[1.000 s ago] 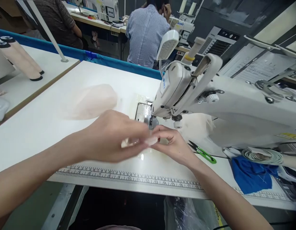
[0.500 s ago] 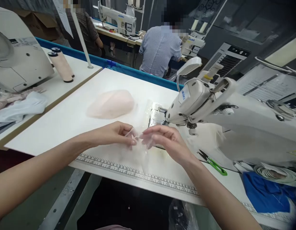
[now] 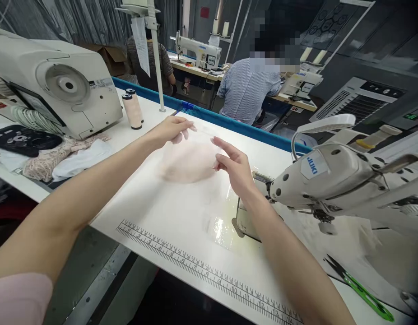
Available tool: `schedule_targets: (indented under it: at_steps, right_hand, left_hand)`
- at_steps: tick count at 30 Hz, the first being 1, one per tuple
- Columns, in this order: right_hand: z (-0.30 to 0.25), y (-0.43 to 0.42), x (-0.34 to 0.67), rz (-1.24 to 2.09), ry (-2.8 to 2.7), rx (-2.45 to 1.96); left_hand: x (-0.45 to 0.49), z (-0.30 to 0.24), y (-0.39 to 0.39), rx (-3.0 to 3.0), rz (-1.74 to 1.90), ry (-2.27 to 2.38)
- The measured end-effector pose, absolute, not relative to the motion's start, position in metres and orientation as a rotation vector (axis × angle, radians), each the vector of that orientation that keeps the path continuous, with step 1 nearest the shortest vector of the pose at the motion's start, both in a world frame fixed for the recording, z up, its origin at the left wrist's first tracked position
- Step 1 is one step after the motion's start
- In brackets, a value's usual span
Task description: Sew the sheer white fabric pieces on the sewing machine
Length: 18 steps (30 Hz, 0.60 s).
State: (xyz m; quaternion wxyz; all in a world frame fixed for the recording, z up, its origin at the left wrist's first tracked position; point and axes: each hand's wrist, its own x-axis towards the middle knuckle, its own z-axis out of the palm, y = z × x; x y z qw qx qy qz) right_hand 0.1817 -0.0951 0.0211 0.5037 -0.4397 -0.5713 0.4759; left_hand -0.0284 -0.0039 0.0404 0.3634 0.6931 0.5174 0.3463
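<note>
A pale pink, nearly see-through piece of sheer fabric [image 3: 205, 133] spans faintly between my two hands above the white table. My left hand [image 3: 175, 129] has its fingers bent downward at the fabric's left end, over the far side of a blurred pink pile of fabric [image 3: 187, 164]. My right hand [image 3: 232, 163] is at the other end, thumb and fingers curled toward each other, just right of the pile. How firmly each hand grips is hard to see. Right of my right forearm stands the sewing machine [image 3: 297, 176], its metal plate partly hidden by my wrist.
A printed ruler [image 3: 195, 266] runs along the front table edge. Green-handled thread snips [image 3: 364, 293] lie at the lower right. At left are another machine [image 3: 67, 85], thread cones [image 3: 132, 110] and lace fabric [image 3: 46, 162]. A person in a striped shirt [image 3: 246, 88] sits beyond the blue edge.
Both hands have moved away from beside the machine plate, leftward and farther back, to over the pink pile, with the sheer fabric. The view has turned left.
</note>
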Motion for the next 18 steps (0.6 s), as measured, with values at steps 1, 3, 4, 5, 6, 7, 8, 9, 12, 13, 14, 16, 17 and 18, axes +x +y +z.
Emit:
schedule_targets:
  at_steps: [1, 3, 4, 5, 6, 7, 8, 9, 12, 13, 14, 16, 17, 18]
  right_hand:
    - [0.016, -0.086, 0.182, 1.178, -1.36, -1.126]
    - [0.006, -0.076, 0.186, 1.219, -1.338, -1.244]
    - [0.001, -0.073, 0.188, 1.237, -1.34, -1.285]
    - [-0.003, -0.072, 0.19, 1.252, -1.349, -1.312]
    - [-0.006, -0.072, 0.192, 1.267, -1.363, -1.328]
    - [-0.008, -0.072, 0.194, 1.283, -1.379, -1.341]
    - [-0.009, -0.073, 0.195, 1.3, -1.399, -1.35]
    - [-0.01, -0.073, 0.196, 1.319, -1.422, -1.356]
    - [-0.008, -0.072, 0.198, 1.359, -1.498, -1.379]
    - [-0.007, -0.072, 0.198, 1.355, -1.519, -1.393]
    - [-0.007, -0.073, 0.198, 1.339, -1.534, -1.41]
    - [-0.005, -0.081, 0.199, 1.275, -1.539, -1.446]
    - [-0.003, -0.088, 0.201, 1.234, -1.541, -1.457]
    - [-0.002, -0.099, 0.203, 1.193, -1.542, -1.463]
  left_hand:
    - [-0.023, 0.036, 0.009, 1.811, 0.854, 1.354]
    - [-0.014, 0.023, 0.025, 1.863, 0.811, 1.399]
    - [-0.011, 0.015, 0.029, 1.893, 0.808, 1.43]
    - [-0.008, 0.007, 0.031, 1.926, 0.812, 1.466]
    - [-0.006, 0.0, 0.031, 1.961, 0.82, 1.504]
    - [-0.004, -0.006, 0.029, 1.997, 0.828, 1.538]
    - [-0.004, -0.011, 0.027, 2.033, 0.834, 1.567]
    - [-0.004, -0.014, 0.024, 2.07, 0.836, 1.586]
    - [-0.006, -0.015, 0.017, 2.172, 0.841, 1.601]
    - [-0.007, -0.013, 0.015, 2.198, 0.85, 1.598]
    - [-0.007, -0.01, 0.013, 2.218, 0.866, 1.592]
    - [-0.006, -0.001, 0.007, 2.246, 0.899, 1.548]
    - [-0.004, 0.003, 0.003, 2.256, 0.908, 1.501]
    - [-0.003, 0.007, -0.001, 2.269, 0.897, 1.431]
